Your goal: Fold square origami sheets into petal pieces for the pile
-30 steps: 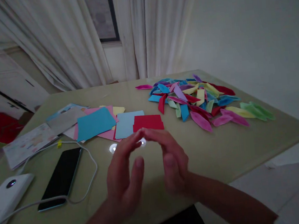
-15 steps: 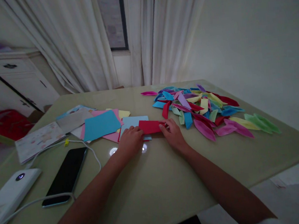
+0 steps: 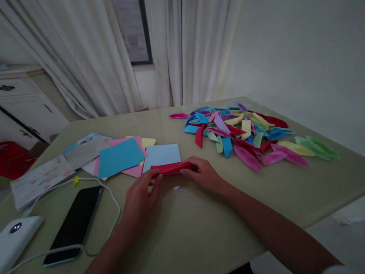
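A red folded paper (image 3: pixel 170 168), now a narrow strip, is held level between my two hands. My left hand (image 3: pixel 143 195) pinches its left end between thumb and fingers. At the right end, my right hand (image 3: pixel 202 173) grips it with the thumb in front and the fingers curled behind. Just beyond the strip lies a light blue square sheet (image 3: pixel 163 154), partly covered by the strip and my hands. Part of the strip's right end is hidden by my right fingers.
A pile of folded coloured paper pieces (image 3: pixel 233 127) spreads at the right. Loose sheets, with a blue one (image 3: pixel 121 158) on top, lie at the left near a printed booklet (image 3: pixel 41 180). Nearer are a black phone (image 3: pixel 74 225), a white device (image 3: pixel 12 244) and a white cable (image 3: pixel 116 199).
The red paper has gone from a wider rectangle facing me to a narrow strip, and moved slightly nearer and left. My left hand has shifted left and turned, its thumb now showing.
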### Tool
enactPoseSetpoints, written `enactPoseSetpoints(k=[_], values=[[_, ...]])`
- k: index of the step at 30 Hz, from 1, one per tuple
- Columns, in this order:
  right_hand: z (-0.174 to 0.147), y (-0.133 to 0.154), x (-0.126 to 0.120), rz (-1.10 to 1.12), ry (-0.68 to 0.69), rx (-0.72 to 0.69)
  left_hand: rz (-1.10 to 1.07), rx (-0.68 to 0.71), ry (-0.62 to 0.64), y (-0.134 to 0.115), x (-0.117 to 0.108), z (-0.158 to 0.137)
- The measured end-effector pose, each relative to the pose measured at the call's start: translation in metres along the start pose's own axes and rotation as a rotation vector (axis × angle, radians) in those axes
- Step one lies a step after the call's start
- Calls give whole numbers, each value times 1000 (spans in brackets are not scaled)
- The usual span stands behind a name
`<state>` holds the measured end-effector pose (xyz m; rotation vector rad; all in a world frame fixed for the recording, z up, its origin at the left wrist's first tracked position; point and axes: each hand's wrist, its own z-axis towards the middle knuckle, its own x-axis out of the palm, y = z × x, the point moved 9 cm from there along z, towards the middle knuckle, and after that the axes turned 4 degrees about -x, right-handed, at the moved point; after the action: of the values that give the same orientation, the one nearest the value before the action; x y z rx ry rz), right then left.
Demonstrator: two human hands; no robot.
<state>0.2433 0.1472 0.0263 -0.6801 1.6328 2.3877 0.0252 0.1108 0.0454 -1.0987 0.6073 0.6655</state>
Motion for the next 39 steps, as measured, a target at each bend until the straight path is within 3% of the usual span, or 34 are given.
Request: enactPoseSetpoints(k=[4,13,22,26,30,34,39], values=[[-1,3,3,2,21,-30,-214,-18,-6,13,0,2],[0,-5,-5,67,-73,5,-704,-249,67,38,17,0],[-4,-3,0,68,-24,77,-563,-183,-7,36,8,-4],[-3,0,-3,104,-63,14,-649,-230,-11,37,9,-5],[-3,-1,-10,240,-147,-19,-805,-322,-91,39,4,-5],[-6,-8,-17,321,-260,40,-957,-416,-152,39,1,-7],[-7,-17,-15,504,-302,171,-1029,-460,-119,40,8,-6]])
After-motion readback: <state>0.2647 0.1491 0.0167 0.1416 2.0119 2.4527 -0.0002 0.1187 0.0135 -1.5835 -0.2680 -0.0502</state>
